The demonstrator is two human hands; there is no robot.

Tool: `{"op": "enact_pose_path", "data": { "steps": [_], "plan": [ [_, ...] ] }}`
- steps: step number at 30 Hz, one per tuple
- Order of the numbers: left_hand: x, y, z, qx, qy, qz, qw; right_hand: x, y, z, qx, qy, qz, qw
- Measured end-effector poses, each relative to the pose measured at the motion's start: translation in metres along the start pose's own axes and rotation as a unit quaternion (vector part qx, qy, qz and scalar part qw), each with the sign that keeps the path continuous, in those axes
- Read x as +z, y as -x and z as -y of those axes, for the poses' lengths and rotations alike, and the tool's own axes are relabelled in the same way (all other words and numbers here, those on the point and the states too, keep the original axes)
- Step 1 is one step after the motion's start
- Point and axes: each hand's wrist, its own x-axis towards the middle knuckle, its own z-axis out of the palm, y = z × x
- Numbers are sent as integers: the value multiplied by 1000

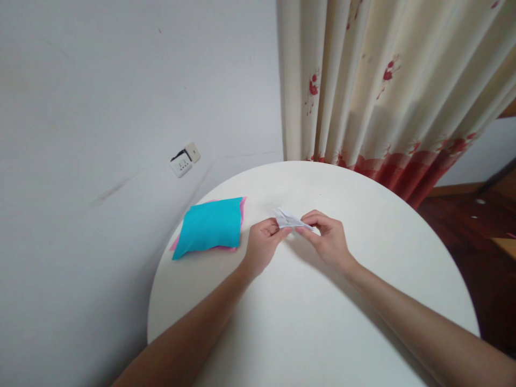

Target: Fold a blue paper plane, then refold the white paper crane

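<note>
A small folded white paper (pixel 287 218) is held between both hands, a little above the round table. Its layers fan out at the left end and it narrows to a point on the right. My left hand (pixel 262 242) pinches its left end between thumb and fingers. With thumb and forefinger, my right hand (pixel 326 236) grips the narrow right end. The fingertips behind the paper are partly hidden.
A blue sheet (pixel 212 224) lies over pink sheets (pixel 243 207) on the table's left side. The round white table (pixel 306 328) stands against a wall with a socket (pixel 181 165). A flowered curtain (pixel 363 80) hangs behind its far edge.
</note>
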Motion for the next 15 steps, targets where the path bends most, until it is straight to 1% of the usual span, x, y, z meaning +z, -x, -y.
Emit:
{"op": "enact_pose_path", "data": {
  "steps": [3, 5, 6, 10, 13, 15],
  "plan": [
    [0, -1, 5, -17, 37, 29, 999, 1, 3, 5, -28, 5, -13, 1000],
    [-1, -2, 8, -25, 57, 55, 997, 2, 6, 10, -49, 26, -13, 998],
    [-1, -3, 9, -26, 70, 59, 995, 2, 7, 13, -62, 36, -10, 997],
    [-1, -3, 8, -29, 129, 39, 990, 3, 11, 24, -129, 54, -1, 990],
    [-1, -2, 3, -37, 144, 47, 988, 5, 13, 30, -169, 61, -5, 984],
    [-1, -1, 1, -46, 142, 53, 987, 6, 13, 32, -181, 65, -5, 981]
  ]
}}
